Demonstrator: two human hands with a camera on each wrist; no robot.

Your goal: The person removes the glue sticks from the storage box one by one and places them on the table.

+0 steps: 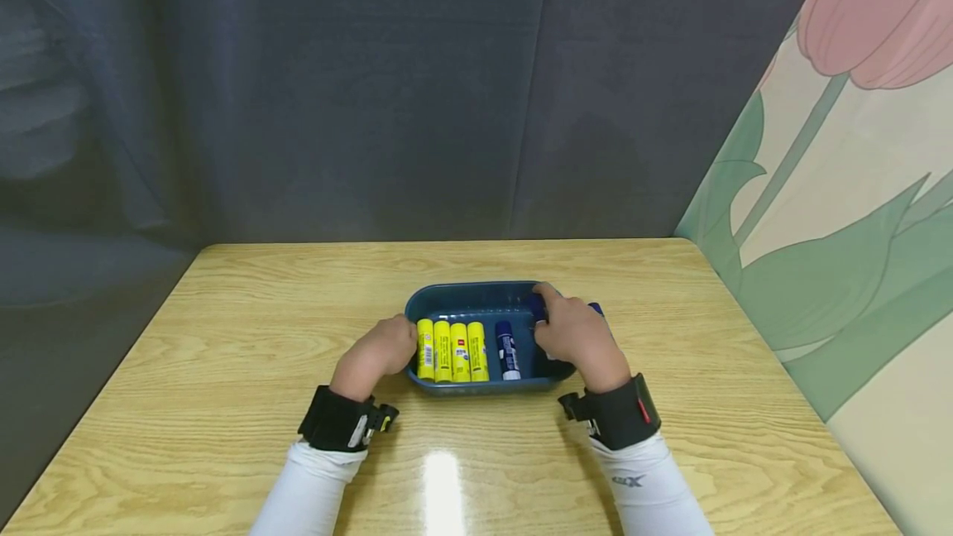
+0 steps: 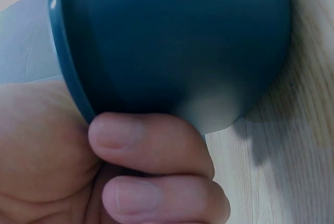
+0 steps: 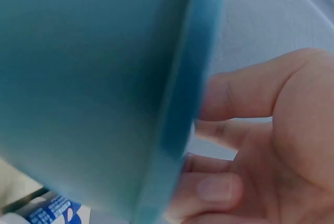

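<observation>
A dark blue plastic basin [image 1: 462, 291] with rounded ends stands on the table. My left hand [image 1: 390, 343] grips its left end, fingers curled against the outer wall [image 2: 177, 41]. Several yellow glue sticks [image 1: 442, 351] lie side by side in the basin's left half. To their right is a dark blue glue stick [image 1: 508, 351] with a white end. My right hand [image 1: 577, 333] reaches over the right rim [image 3: 180, 93] and holds another blue glue stick [image 1: 538, 308] inside, its middle hidden by the hand.
One more blue glue stick [image 1: 596, 308] is outside the basin, partly behind my right hand; a blue-and-white label [image 3: 55, 211] shows low in the right wrist view. The wooden table [image 1: 246, 370] meets a dark curtain [image 1: 372, 106] behind and a flower-patterned wall [image 1: 856, 230] at right.
</observation>
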